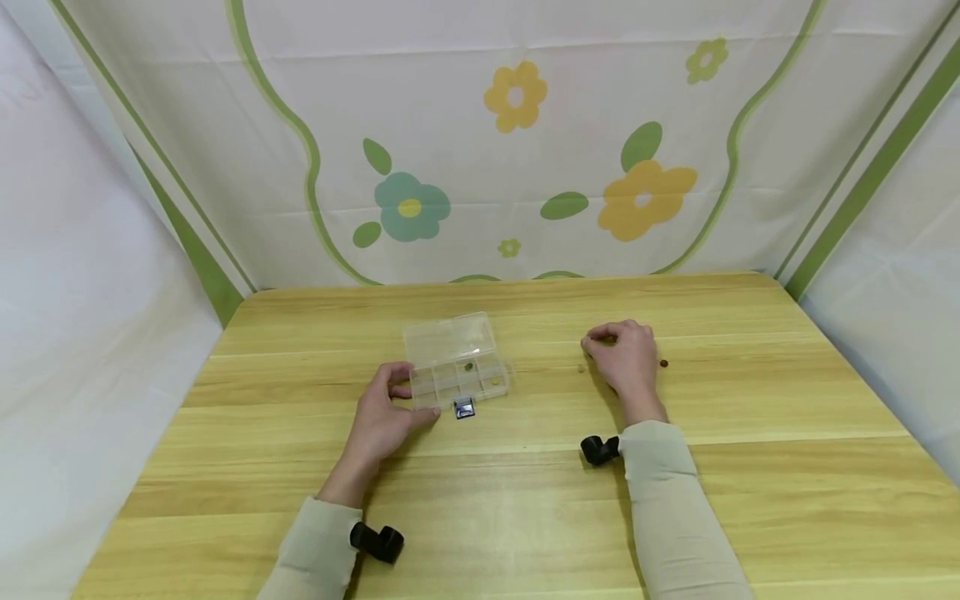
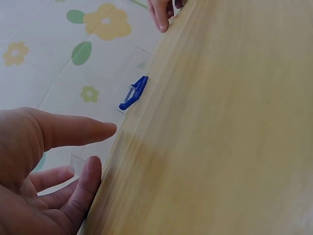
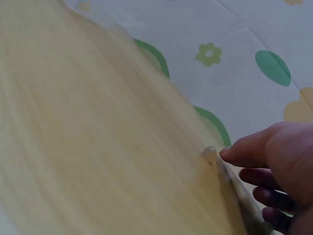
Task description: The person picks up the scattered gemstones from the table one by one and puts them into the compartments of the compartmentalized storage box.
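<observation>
A clear plastic compartment box lies with its lid raised toward the back. My left hand holds its left end, thumb along the front edge and fingers at the side. A blue latch sticks out at the front. Inside, a dark green bead and a yellowish bead sit in separate compartments. To the right, my right hand is low over the table, thumb and fingertips close together; I cannot tell whether they pinch anything. A pale clear bead lies beside those fingertips.
A dark reddish-brown bead rests on the wooden table just right of the right hand. Behind the table's far edge hangs a white flowered cloth, with more white cloth at both sides. Black wrist cameras protrude from both sleeves.
</observation>
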Demonstrator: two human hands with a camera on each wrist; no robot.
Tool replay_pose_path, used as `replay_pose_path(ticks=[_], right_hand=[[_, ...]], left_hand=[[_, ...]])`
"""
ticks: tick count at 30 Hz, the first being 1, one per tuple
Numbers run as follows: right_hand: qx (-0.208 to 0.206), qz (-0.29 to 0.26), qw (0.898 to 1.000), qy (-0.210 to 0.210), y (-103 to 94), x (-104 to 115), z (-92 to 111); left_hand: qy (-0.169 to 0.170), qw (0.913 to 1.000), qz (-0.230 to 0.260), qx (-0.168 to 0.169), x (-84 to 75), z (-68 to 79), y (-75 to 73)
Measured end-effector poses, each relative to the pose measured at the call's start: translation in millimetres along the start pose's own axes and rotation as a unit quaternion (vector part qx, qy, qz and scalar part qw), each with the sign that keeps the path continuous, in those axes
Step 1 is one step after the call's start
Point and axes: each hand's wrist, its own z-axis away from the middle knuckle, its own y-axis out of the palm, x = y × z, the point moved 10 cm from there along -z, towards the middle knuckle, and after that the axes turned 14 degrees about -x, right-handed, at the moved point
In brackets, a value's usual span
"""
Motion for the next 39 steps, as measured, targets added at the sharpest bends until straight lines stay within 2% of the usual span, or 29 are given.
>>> replay_pose_path(ticks=[9,18,26,29,33,35,39], right_hand=[[0.028,-0.095,0.994,0.034,9.5,8.7,2.9],[0.066,-0.133,0.989,0.000,35.4,47.4,21.4],[0.092,-0.161,0.982,-0.019,52.6,72.9,39.3],[0.113,-0.183,0.976,-0.029,59.2,82.7,46.1],[0.153,-0.222,0.962,-0.043,68.3,95.4,55.2],[0.171,-0.228,0.957,-0.054,72.3,99.7,59.2],[0.195,-0.218,0.954,-0.069,79.0,103.8,65.1]], left_hand=[[0.000,1.0000,-0.004,-0.002,0.2,-0.9,0.8],[0.007,0.9999,-0.014,-0.004,-1.8,-0.7,-0.9],[0.005,0.9999,-0.012,-0.006,0.1,-0.8,0.1],[0.005,0.9999,-0.011,-0.006,-0.1,-1.1,0.2],[0.006,0.9999,-0.010,-0.006,-1.3,-1.5,0.1],[0.007,0.9999,-0.010,-0.005,-1.5,-1.7,0.2],[0.009,0.9999,-0.013,-0.006,-1.7,-2.1,-0.3]])
